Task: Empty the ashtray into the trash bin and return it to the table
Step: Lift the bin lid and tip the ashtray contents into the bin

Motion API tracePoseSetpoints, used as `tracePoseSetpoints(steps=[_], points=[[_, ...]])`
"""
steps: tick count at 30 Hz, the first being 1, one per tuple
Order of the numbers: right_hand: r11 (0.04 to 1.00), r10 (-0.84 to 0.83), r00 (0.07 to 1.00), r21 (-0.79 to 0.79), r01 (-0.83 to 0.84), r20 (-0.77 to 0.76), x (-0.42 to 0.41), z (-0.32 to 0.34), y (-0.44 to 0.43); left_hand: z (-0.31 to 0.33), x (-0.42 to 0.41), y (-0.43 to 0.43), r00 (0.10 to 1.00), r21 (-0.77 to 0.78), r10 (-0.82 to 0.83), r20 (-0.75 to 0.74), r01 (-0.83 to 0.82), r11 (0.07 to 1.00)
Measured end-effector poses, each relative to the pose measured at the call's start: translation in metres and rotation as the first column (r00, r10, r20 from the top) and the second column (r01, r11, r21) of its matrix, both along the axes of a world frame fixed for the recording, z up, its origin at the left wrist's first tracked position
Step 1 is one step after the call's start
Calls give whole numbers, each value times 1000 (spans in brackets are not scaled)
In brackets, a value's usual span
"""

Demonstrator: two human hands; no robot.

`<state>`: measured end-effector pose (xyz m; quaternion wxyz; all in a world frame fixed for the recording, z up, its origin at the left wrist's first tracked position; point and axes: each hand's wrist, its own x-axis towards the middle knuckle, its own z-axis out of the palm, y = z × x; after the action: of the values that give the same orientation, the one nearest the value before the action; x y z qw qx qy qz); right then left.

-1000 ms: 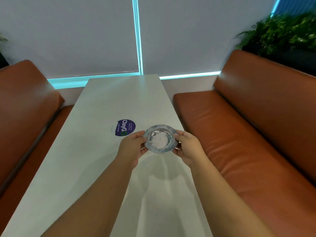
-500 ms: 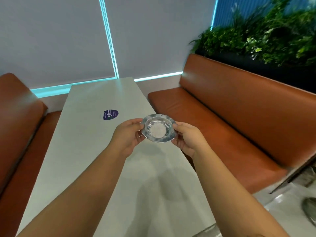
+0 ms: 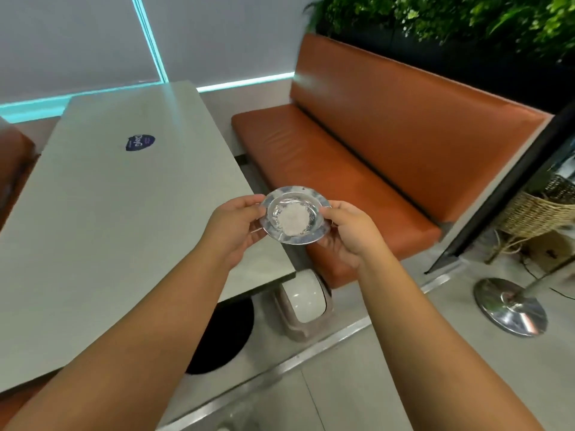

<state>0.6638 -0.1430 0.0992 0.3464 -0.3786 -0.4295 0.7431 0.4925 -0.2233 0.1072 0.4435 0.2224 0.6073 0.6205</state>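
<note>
A round metal ashtray [image 3: 294, 216] with a heap of grey ash in its bowl is held level in the air, just past the right edge of the pale table [image 3: 102, 219]. My left hand [image 3: 231, 228] grips its left rim and my right hand [image 3: 350, 233] grips its right rim. Below it on the floor, between the table corner and the bench, stands a small beige trash bin [image 3: 306, 303] with a white swing lid; the table edge hides part of it.
An orange padded bench [image 3: 357, 157] runs along the right, with plants behind it. A purple sticker [image 3: 140, 142] lies on the table. The table's black round base [image 3: 222, 334] sits under it. A chrome stand base [image 3: 510, 306] and a wicker basket [image 3: 541, 213] are at right.
Both hands have lifted the ashtray off the table and carried it rightward past the table edge. My view has swung right and down, bringing the trash bin and the floor into sight.
</note>
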Motion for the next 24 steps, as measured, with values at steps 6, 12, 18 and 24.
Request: tracePoseSetpoints(steps=[6, 12, 18, 24], points=[[1000, 27, 994, 5, -28, 102, 80, -59, 14, -50, 82, 18, 1000, -9, 16, -1, -16, 1000], [998, 40, 971, 39, -51, 234, 108, -145, 33, -124, 108, 38, 1000, -98, -17, -15, 16, 995], [999, -11, 970, 49, 0, 242, 96, -256, 54, -232, 98, 67, 975, -66, -120, -187, 110, 992], [997, -5, 979, 78, -11, 202, 73, -387, 75, -364, 72, 88, 974, -68, -115, -193, 104, 992]])
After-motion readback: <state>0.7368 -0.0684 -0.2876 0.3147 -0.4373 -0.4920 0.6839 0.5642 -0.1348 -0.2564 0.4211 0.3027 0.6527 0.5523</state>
